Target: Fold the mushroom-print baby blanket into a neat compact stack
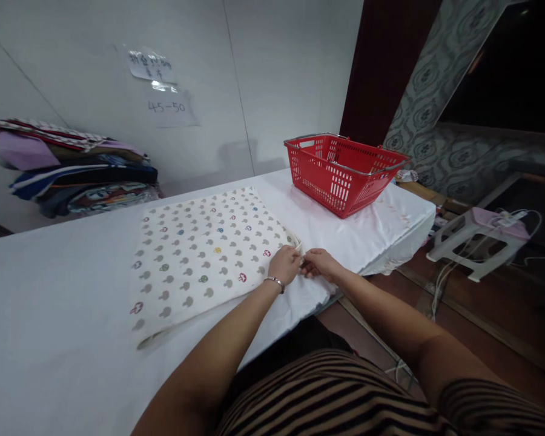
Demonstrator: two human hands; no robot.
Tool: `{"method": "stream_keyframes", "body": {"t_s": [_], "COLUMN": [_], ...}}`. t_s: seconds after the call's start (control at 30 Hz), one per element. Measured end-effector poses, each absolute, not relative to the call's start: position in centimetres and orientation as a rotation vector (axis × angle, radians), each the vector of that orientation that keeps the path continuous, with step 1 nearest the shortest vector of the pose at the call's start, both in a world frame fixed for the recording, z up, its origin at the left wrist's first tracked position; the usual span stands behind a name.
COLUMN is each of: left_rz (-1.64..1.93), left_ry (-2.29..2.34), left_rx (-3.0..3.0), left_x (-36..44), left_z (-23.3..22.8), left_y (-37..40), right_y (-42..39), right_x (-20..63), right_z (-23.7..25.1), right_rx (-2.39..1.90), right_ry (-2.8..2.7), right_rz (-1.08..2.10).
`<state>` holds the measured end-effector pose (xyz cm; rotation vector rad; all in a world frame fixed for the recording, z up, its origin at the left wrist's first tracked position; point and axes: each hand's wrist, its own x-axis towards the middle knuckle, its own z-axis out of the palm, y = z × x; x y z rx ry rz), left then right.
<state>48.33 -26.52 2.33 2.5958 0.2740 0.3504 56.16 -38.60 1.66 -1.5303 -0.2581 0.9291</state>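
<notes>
On the counter (63, 297), left of the red basket (315, 174), pinching a corner of the flat-laid printed cloth (204, 248) with left hand (284, 265) and right hand (320, 264) together; apparently straightening edges; next, probably needing matched layers.

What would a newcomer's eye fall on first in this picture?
Probably the bright red basket, toward the right end of the white table. Next, the left hand and right hand, close together at the right corner of the mushroom-print cloth; then the fabric stack at far left.
</notes>
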Motion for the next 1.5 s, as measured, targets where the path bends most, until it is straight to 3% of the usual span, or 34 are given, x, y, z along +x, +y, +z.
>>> {"method": "stream_keyframes", "body": {"t_s": [0.13, 0.27, 0.83, 1.13, 1.33, 1.5], "left_rz": [0.399, 0.211, 0.279, 0.366, 0.127, 0.289], "left_ry": [0.147, -0.103, -0.139, 0.428, 0.542, 0.590], "left_rx": [2.793, 2.966, 2.945, 2.612, 2.481, 2.408], "left_x": [48.0, 47.4, 47.5, 47.5, 48.6, 49.0], "left_z": [3.1, 3.5, 2.1, 2.6, 3.1, 3.2], "left_y": [-25.9, -25.9, -26.4, -26.9, -26.3, -26.2], "right_y": [-38.8, -38.8, -38.8, -38.6, -38.7, -38.7], "right_x": [56.2, 56.1, 56.4, 56.6, 56.6, 56.6], "right_z": [1.7, 1.8, 2.0, 1.5, 1.4, 1.2], "right_rx": [-1.534, -1.532, -1.546, -1.600, -1.626, -1.620], "right_ry": [-0.247, -0.253, -0.314, -0.341, -0.348, -0.371], "right_rz": [0.894, 0.885, 0.926, 0.898, 0.883, 0.882]}}
